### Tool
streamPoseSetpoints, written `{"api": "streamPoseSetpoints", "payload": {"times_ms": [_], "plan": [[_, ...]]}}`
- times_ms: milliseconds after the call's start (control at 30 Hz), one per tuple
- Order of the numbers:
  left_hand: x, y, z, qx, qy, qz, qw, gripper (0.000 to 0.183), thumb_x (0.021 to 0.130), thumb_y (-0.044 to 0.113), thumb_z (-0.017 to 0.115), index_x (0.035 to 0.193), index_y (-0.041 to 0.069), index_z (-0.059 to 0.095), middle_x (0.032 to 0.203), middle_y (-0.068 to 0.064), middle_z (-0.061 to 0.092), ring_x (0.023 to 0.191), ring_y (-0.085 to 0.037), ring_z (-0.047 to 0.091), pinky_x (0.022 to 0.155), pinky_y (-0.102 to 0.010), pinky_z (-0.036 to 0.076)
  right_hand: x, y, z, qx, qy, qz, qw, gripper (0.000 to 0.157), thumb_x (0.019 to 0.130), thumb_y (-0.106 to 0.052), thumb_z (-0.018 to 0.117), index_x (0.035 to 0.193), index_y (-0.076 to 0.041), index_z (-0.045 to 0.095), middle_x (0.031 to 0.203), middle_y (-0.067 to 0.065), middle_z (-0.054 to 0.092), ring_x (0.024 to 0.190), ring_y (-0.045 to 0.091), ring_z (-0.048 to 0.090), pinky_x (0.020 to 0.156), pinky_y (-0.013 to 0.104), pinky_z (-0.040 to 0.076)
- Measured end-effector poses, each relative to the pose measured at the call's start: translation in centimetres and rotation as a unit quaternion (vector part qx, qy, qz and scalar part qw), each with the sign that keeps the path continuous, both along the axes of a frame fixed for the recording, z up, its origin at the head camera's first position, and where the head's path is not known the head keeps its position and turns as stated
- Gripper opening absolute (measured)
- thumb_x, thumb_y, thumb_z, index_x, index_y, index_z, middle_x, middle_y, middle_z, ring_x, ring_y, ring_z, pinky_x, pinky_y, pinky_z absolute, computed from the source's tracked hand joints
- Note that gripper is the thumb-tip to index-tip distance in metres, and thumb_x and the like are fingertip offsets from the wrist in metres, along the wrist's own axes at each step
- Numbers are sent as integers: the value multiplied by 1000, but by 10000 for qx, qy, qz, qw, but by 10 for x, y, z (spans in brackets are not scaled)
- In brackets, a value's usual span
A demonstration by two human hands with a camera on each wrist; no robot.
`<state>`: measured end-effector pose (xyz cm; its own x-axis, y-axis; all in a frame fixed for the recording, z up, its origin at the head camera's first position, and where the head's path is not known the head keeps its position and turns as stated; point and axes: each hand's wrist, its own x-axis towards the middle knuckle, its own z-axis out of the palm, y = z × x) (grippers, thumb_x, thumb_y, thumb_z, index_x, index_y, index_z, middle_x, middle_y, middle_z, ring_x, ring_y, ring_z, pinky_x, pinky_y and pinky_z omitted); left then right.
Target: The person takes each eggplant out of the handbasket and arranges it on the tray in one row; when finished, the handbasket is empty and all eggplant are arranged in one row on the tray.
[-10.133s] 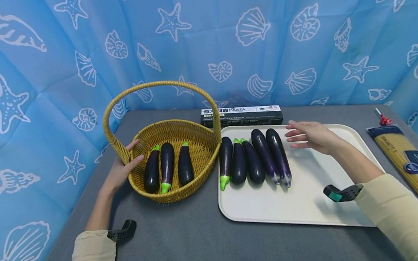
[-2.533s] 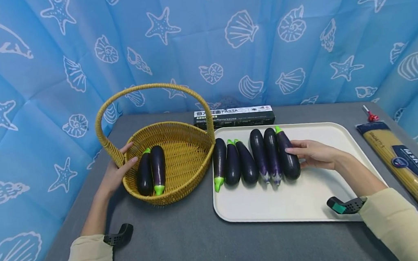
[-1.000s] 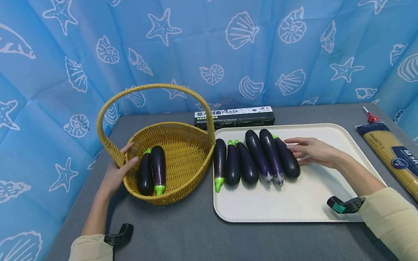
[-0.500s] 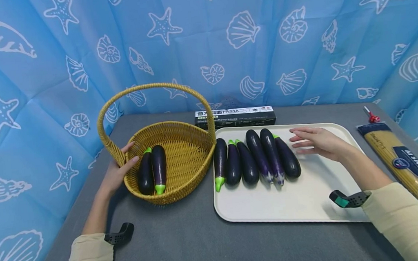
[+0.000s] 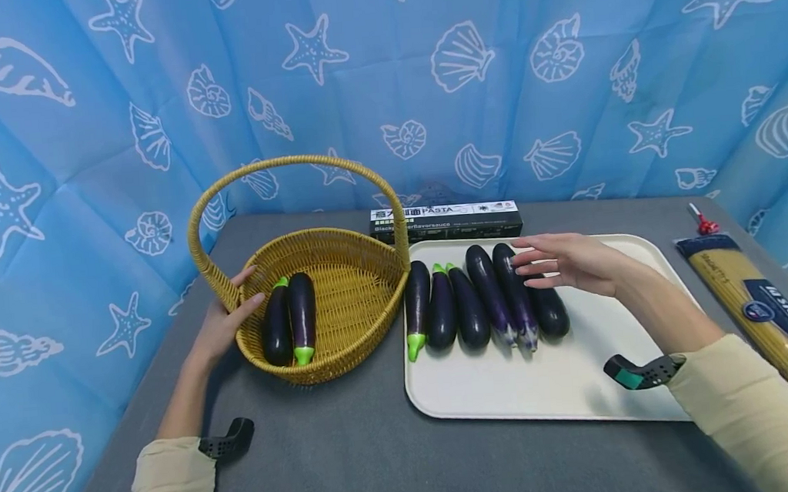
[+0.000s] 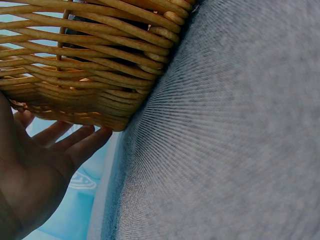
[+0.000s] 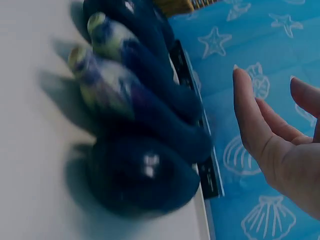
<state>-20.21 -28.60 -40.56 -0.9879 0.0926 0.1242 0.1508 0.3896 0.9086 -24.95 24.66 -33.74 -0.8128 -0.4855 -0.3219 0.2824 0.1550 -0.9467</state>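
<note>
A yellow wicker basket [image 5: 353, 303] with a tall hoop handle stands at the left, two eggplants [image 5: 302, 315] lying side by side in it. My left hand [image 5: 220, 325] holds its left side by the handle's foot, thumb over the rim; in the left wrist view, fingers [image 6: 85, 145] rest against the woven outside. Several eggplants [image 5: 468, 309] lie in a row on the left half of a white tray [image 5: 516, 391]. Above the row's right end hovers my right hand [image 5: 569, 263], fingers loosely extended and holding nothing, partly covering the rightmost eggplant [image 5: 549, 312].
Behind the tray lies a black pasta box [image 5: 448, 224] against the blue shell-print curtain [image 5: 380, 69]. On the right are a spaghetti packet [image 5: 763, 309] and a red-wrapped lollipop [image 5: 707, 226]. Grey cloth [image 5: 341, 451] covers the table.
One eggplant went from the basket to the right end of the tray's row. My right hand released it, lifted away, then moved left over the row. The left hand stayed on the basket.
</note>
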Motion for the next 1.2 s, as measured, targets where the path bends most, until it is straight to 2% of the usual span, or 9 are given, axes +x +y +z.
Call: {"api": "streamPoseSetpoints", "payload": {"times_ms": [233,467,833,967,1067,1200], "plan": [[0,0,-2,13,-20,20,10000,64,98,26,55,153,11,23,153,-22,20,132,-42,32,102,-58,30,-1,-39,5,-226,-211,403,9987,61,103,-32,44,149,2,23,137,23,41,111,21,57,95,42,46],[0,0,-4,-29,46,6,10000,64,98,26,54,152,9,23,154,-22,18,131,-43,32,101,-58,31,1,-80,6,-415,-439,716,9956,56,103,-28,43,147,3,27,135,24,42,113,28,55,94,43,46],[0,0,-2,-65,50,33,10000,64,98,26,54,152,9,24,154,-21,18,133,-43,29,102,-59,29,4,-133,11,-951,-655,1174,9863,51,105,-22,38,147,4,27,130,21,48,107,24,58,94,45,46],[0,0,-1,-93,27,50,9999,65,98,27,55,152,10,24,153,-24,20,132,-43,31,102,-59,29,4,-151,11,-1054,-725,1220,9842,49,105,-20,38,146,4,30,133,23,46,113,29,54,94,45,46],[1,-1,-1,-101,-15,65,9999,65,98,28,55,152,11,24,152,-24,20,132,-43,31,102,-59,29,4,-164,11,-1119,-801,1141,9839,46,104,-19,40,145,3,33,135,24,44,122,37,47,94,45,46],[1,-1,-1,-100,-41,80,9999,65,98,29,55,153,12,24,153,-24,19,132,-43,30,103,-60,28,5,-180,10,-1198,-941,962,9836,45,103,-18,43,144,1,36,140,25,40,130,40,37,93,44,47]]}}
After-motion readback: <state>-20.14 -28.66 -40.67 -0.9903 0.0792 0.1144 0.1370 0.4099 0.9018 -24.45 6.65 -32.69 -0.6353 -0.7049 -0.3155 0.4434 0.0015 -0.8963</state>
